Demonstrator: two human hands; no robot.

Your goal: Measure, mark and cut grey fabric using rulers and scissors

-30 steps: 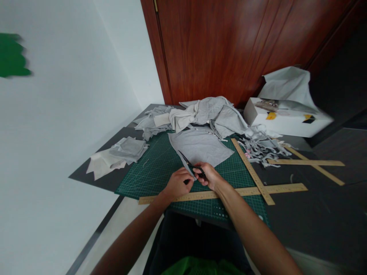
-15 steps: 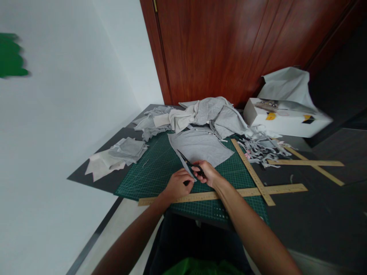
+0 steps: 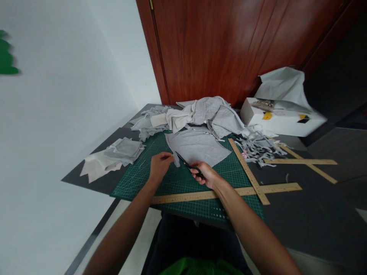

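Black scissors (image 3: 185,163) are in my right hand (image 3: 205,174), its fingers wrapped round the handles. Their blades point up and left, at the left edge of a grey cloth (image 3: 200,147) lying on the green cutting mat (image 3: 169,184). My left hand (image 3: 161,165) is closed in a pinch on the narrow strip (image 3: 176,158) at that cloth's left edge. The strip hangs down beside the blades and its upper part still joins the cloth.
Crumpled grey and cream cloths (image 3: 212,110) lie behind. Folded pieces (image 3: 123,149) are at the left. Wooden rulers (image 3: 248,170) cross at the right, near a heap of grey scraps (image 3: 258,149) and a white box (image 3: 283,120).
My left hand has moved up and left, away from the scissors, and now pinches the strip farther up. The scissors have stayed almost in place. The view has shifted slightly.
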